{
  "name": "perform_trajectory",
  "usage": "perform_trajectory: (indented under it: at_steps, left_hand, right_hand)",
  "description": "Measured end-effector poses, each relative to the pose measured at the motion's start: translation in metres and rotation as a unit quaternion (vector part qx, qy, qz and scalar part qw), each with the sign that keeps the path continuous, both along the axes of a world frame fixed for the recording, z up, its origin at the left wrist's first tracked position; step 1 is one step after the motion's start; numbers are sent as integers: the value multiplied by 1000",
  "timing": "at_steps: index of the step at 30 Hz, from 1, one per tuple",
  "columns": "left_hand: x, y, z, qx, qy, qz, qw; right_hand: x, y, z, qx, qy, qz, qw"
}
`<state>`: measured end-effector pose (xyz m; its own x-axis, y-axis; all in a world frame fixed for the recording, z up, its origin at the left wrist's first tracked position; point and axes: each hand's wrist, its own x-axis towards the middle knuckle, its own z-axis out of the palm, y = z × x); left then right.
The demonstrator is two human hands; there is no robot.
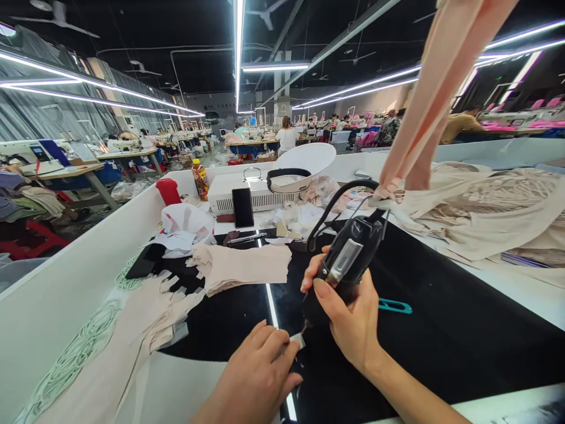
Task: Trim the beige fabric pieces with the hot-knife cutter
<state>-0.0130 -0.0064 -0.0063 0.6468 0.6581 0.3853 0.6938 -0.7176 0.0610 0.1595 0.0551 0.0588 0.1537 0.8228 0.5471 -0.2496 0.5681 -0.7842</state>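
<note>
My right hand (353, 318) is wrapped around a black corded handheld power tool (339, 265) with a metal lever on its side. The tool tilts nose down, its thin tip close to a small pale piece (299, 340) on the black work surface (424, 353). My left hand (260, 365) lies low over that surface, fingers together, pinning the small piece at the fingertips. What lies under the left palm is hidden. From above, a twisted pink cloth strip (428, 100) is tied near the tool's cord end.
Stacked pale fabric pieces (245, 265) lie beyond my left hand, with more pale strips (132, 330) and green cord (75, 353) at left. A teal tool (395, 305) sits right of my right hand. Behind are a phone (242, 207), a white box (220, 191) and draped fabric (498, 206).
</note>
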Motion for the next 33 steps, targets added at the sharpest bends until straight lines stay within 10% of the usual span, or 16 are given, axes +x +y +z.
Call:
perform_trajectory:
  at_steps: [33]
  left_hand:
    - [1, -1, 1, -20, -2, 9, 1000]
  right_hand:
    - [2, -4, -6, -7, 25, 15, 1000]
